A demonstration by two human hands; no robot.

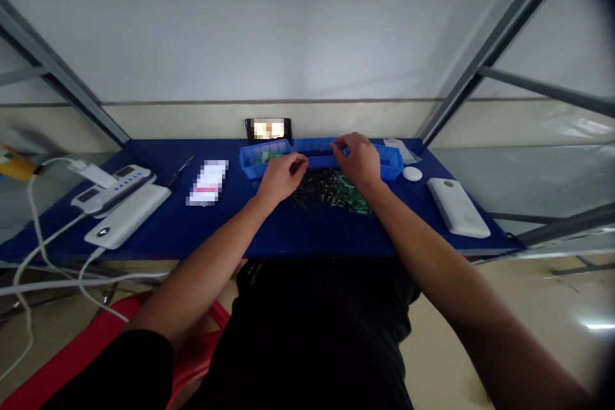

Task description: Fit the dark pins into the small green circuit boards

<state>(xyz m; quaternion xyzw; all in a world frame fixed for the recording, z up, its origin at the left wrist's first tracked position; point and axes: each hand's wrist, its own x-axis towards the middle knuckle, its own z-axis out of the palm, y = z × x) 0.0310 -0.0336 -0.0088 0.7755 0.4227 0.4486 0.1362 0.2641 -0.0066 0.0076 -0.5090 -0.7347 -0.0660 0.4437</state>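
My left hand (282, 176) is over the near edge of the blue bins, at the left end of a pile of thin black parts (314, 189). Its fingers are curled into a pinch; whatever may be between them is too small to make out. My right hand (359, 159) is raised in front of the middle blue bin (314, 142), thumb and fingertips drawn together, and I cannot make out what they hold. Below it lies a heap of small green pieces (354, 197), touching the black pile. The left blue bin (248, 170) contains light green pieces. My right hand partly hides the right blue bin (396, 163).
A propped phone (268, 129) stands behind the bins; another phone (209, 182) lies left. Farther left are a power strip (115, 189), a white power bank (127, 218) and cables. On the right are a round white case (412, 173) and a white block (458, 208). Metal posts flank the table.
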